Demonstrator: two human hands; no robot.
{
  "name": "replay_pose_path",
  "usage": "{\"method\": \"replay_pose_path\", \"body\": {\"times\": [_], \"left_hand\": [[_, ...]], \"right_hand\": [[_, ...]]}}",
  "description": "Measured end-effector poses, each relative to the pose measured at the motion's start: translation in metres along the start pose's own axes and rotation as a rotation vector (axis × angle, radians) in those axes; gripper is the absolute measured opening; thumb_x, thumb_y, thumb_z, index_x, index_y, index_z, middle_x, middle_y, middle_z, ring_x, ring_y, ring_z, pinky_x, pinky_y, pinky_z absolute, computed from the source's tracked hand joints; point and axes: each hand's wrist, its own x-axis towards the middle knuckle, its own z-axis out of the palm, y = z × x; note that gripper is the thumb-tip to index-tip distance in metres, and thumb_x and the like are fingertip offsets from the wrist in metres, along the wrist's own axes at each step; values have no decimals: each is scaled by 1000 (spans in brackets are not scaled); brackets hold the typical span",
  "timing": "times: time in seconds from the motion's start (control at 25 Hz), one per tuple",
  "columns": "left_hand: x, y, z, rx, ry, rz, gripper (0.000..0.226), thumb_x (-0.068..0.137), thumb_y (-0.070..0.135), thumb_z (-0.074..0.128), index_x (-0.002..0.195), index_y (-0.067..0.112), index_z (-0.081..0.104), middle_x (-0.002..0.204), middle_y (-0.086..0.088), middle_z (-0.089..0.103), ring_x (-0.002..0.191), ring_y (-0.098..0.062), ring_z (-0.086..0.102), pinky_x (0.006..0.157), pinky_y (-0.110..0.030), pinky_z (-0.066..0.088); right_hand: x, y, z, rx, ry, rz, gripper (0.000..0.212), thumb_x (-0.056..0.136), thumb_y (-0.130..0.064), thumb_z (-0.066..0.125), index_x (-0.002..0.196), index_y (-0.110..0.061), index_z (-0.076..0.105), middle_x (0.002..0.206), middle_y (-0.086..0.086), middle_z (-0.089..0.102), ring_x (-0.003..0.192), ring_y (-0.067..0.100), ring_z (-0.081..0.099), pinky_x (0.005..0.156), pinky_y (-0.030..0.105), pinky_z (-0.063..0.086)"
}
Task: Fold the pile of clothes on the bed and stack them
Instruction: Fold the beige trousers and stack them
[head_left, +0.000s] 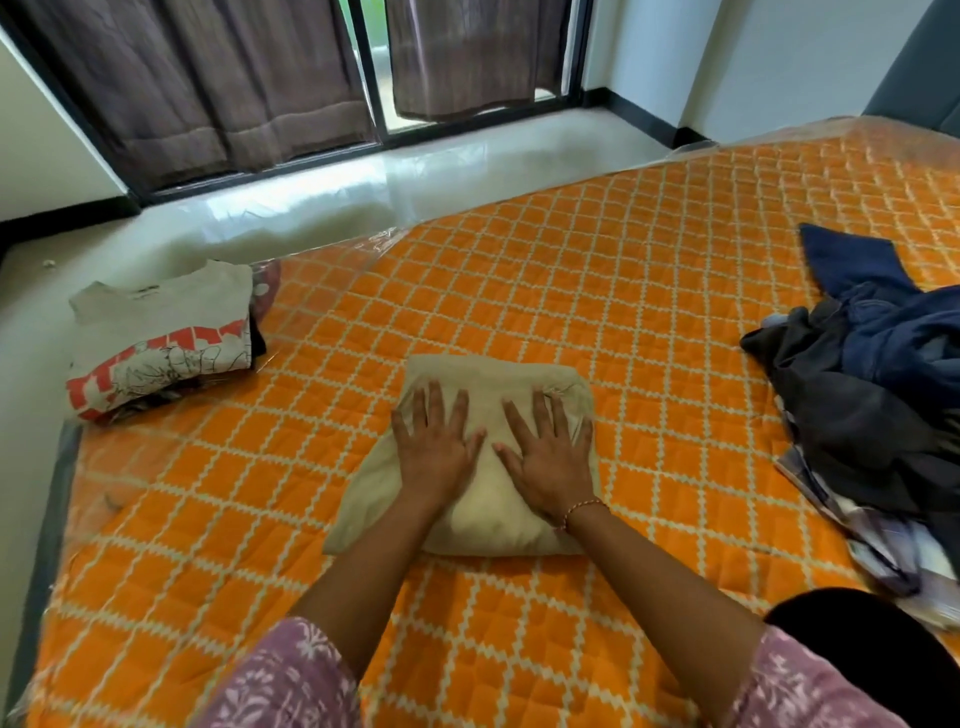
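A folded beige garment (483, 512) lies in the middle of the orange quilted bed (597, 270). My left hand (435, 441) and my right hand (549, 457) rest flat on top of it, side by side, fingers spread and palms down. At the bed's far left corner sits a stack of folded clothes (161, 338), topped by a grey T-shirt with a red and white print. On the right side of the bed lies an unfolded pile of clothes (878, 405), dark blue and dark grey, with a checked piece underneath.
The mattress is wrapped in clear plastic that shows at its left edge (57, 493). Beyond the bed are a pale shiny floor (322, 192), brown curtains (208, 93) over a glass door, and a grey headboard (919, 73) at the far right.
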Motion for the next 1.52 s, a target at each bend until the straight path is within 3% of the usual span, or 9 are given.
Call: {"method": "replay_pose_path", "body": {"times": [0.16,0.32,0.44,0.64,0.76,0.92,1.32,1.44,1.52], "left_hand": [[4,-27,-13,-272,-19,124,75,92,59,27,153,19,6,160,-10,-3,148,-24,-2,117,-35,5],[-16,-75,-17,-863,-64,-312,82,74,62,63,129,3,49,133,-20,51,118,-33,52,99,-43,42],[-22,-72,-27,-1202,-281,-461,58,84,44,68,117,-4,59,120,-22,62,102,-34,63,89,-46,51],[-49,-46,-34,-1281,-193,-464,39,94,22,56,126,-1,54,127,-16,58,112,-33,59,90,-37,48],[-55,-39,-38,-1406,-203,-493,48,93,31,58,131,3,49,131,-16,56,108,-32,60,90,-41,52],[-80,-55,-56,-1695,-279,-570,42,88,18,66,120,-6,53,112,-17,62,67,-21,62,51,-27,53],[-148,-270,-84,-1666,296,-797,48,88,12,64,129,-3,45,129,-20,55,97,-31,61,77,-38,48],[-141,-327,-79,-1541,164,-848,44,96,27,54,131,3,44,128,-15,54,113,-33,55,83,-37,43],[-133,-354,-60,-1295,55,-941,50,101,31,43,138,-1,39,138,-19,47,123,-36,49,92,-35,41]], "right_hand": [[-4,9,-12,13,-31,158,86,76,-79,-1,150,-36,-2,160,2,-7,147,24,-11,111,60,-7],[-26,36,-22,402,15,532,79,83,-71,43,137,-13,42,135,15,48,123,35,44,98,48,39],[-26,40,-25,886,-50,589,61,80,-55,65,119,-8,61,116,13,65,104,34,61,87,44,51],[-28,43,-35,1340,-168,593,40,87,-27,67,121,-5,61,112,16,67,94,32,66,78,43,55],[-37,44,-40,1465,-230,502,36,92,-21,59,126,-10,56,114,14,66,94,30,66,69,37,54],[-39,29,-42,1525,-224,405,42,92,-15,57,133,-10,51,120,15,64,99,32,65,70,39,57],[18,-220,-16,1455,-528,106,36,91,-11,61,126,-7,54,121,16,63,101,34,64,84,47,54],[43,-266,0,1355,-504,108,40,91,-17,61,128,-11,48,123,14,58,100,33,61,77,42,53],[51,-279,19,1007,-456,101,53,91,-25,62,136,-9,40,132,14,51,109,33,55,84,41,50]]}}
